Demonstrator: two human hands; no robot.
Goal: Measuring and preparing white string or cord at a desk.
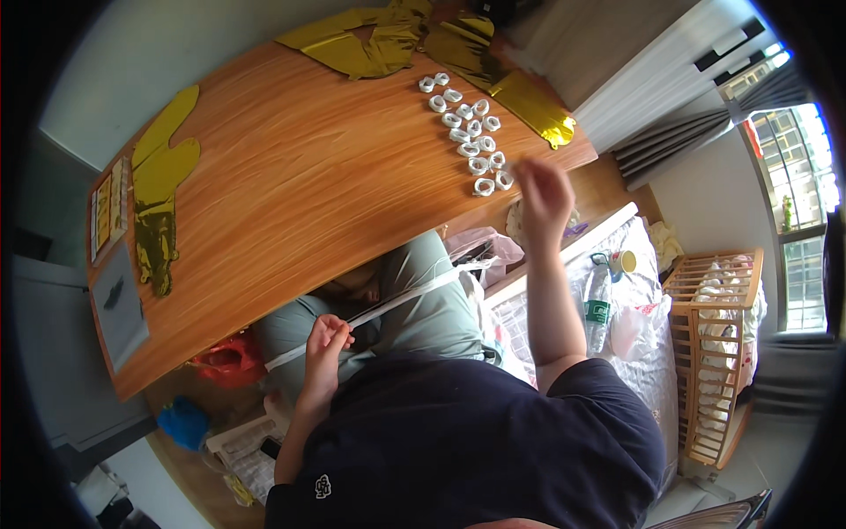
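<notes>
My left hand [328, 342] is closed in a pinch over my lap, with a long thin white strip [401, 302] at its fingers. The strip stretches across both my thighs toward the right and hangs past my left leg. My right hand [545, 196] is raised by the table's right front corner, its fingers smeared by motion; whether anything is in them cannot be made out. Just left of it, several small white coiled rings [473, 128] lie in a loose band on the wooden table [291, 176].
Flat gold foil balloons lie at the table's far edge [370, 44] and left side [161, 176]. A grey sheet [119, 304] is at the left corner. On my right are a bed with a large plastic bottle [597, 304] and a wooden crib [712, 353]. A red bag [231, 360] sits below the table.
</notes>
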